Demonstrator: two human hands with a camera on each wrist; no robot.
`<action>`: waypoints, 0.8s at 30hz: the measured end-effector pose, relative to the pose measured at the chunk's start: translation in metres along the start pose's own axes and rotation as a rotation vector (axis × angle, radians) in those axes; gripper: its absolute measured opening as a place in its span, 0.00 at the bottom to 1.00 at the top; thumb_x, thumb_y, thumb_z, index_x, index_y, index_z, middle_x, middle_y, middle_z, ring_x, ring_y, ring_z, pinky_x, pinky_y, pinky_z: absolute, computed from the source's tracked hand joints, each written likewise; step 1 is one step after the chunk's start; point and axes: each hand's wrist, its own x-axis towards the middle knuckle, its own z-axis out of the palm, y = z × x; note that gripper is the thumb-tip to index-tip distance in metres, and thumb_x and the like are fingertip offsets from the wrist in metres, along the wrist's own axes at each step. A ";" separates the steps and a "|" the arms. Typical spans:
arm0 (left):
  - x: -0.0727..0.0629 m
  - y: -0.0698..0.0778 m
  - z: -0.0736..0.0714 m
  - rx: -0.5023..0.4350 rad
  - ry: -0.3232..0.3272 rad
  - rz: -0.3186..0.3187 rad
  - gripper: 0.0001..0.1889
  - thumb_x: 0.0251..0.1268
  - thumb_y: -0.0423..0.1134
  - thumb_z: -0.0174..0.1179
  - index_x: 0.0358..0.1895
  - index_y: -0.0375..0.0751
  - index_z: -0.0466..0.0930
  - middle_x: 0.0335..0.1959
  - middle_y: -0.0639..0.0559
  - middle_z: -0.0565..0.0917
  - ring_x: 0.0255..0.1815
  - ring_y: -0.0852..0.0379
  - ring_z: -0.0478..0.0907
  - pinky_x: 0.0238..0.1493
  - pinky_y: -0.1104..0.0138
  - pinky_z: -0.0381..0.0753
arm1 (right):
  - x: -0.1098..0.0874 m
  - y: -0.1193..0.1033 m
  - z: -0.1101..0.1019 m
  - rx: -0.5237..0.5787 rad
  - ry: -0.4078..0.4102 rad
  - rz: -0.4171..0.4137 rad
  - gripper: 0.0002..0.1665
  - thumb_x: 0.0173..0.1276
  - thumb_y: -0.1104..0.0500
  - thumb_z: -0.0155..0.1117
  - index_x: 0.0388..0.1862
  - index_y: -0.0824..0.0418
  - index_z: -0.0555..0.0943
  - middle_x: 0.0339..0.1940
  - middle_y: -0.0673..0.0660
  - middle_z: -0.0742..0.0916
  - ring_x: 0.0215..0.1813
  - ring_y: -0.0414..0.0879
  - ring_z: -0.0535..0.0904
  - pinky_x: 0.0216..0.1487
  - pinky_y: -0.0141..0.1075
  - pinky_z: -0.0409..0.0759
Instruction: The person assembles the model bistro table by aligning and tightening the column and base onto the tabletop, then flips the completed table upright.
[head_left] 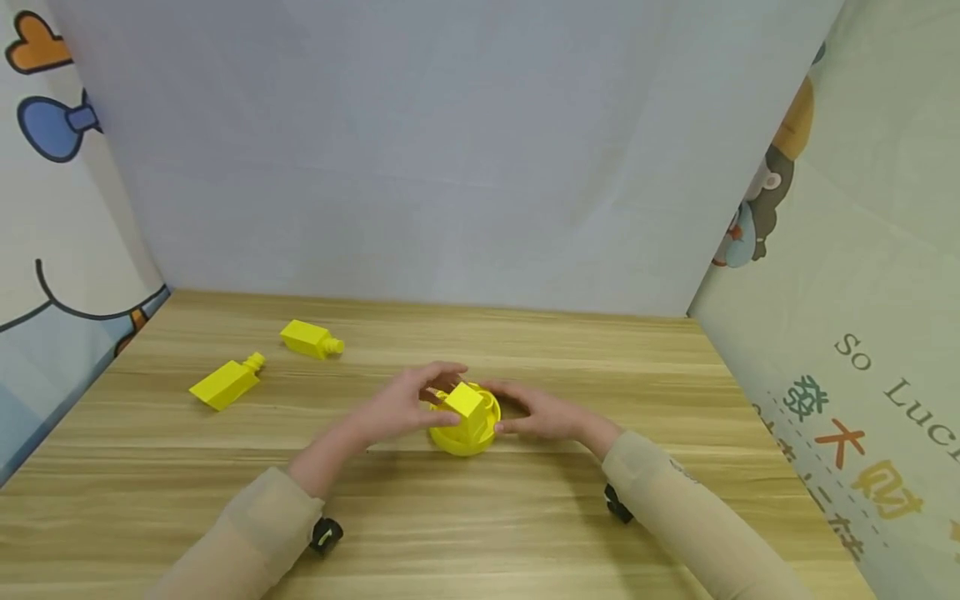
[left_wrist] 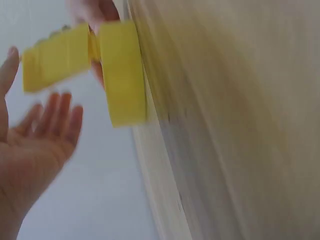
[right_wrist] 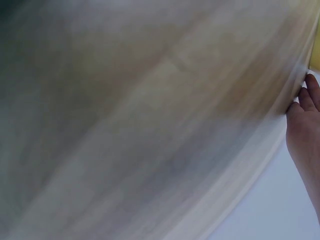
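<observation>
A round yellow dish (head_left: 461, 446) stands on the table between my hands, with small yellow parts inside. Rising from it is a yellow block-shaped bottle (head_left: 467, 402), its square end up and its narrow neck down toward the dish, slightly tilted in the left wrist view. My left hand (head_left: 401, 408) surrounds the bottle loosely; its fingers (left_wrist: 52, 117) are spread apart from the yellow surface. My right hand (head_left: 543, 414) curves about the dish's right side, thumb at the front rim and fingers around the back. The right wrist view catches only a sliver of the dish (right_wrist: 316, 52).
Two similar yellow bottles lie on their sides at the left: one (head_left: 225, 384) nearer the left edge, another (head_left: 306, 338) farther back. The wood-grained table (head_left: 480, 533) ends at a pale cloth backdrop (head_left: 420, 167), with printed cloths at both sides.
</observation>
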 end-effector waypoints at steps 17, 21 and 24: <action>0.005 0.010 0.018 0.039 0.154 -0.066 0.21 0.51 0.43 0.71 0.48 0.41 0.77 0.43 0.52 0.81 0.38 0.58 0.76 0.42 0.66 0.80 | 0.000 0.000 0.002 0.044 0.006 -0.036 0.39 0.68 0.51 0.60 0.74 0.53 0.57 0.73 0.53 0.65 0.72 0.48 0.60 0.71 0.47 0.58; 0.010 0.005 0.011 0.031 0.041 0.037 0.21 0.55 0.40 0.68 0.52 0.39 0.78 0.49 0.48 0.82 0.43 0.56 0.79 0.47 0.62 0.81 | -0.001 -0.001 0.001 0.034 0.014 -0.004 0.40 0.68 0.49 0.60 0.74 0.54 0.57 0.73 0.54 0.65 0.73 0.49 0.59 0.72 0.47 0.57; 0.014 0.001 0.007 -0.004 -0.055 0.097 0.21 0.60 0.38 0.65 0.56 0.38 0.76 0.54 0.45 0.80 0.49 0.53 0.79 0.52 0.61 0.79 | -0.002 -0.003 0.000 0.024 0.015 0.030 0.41 0.67 0.47 0.60 0.74 0.55 0.56 0.74 0.54 0.64 0.74 0.49 0.57 0.72 0.48 0.55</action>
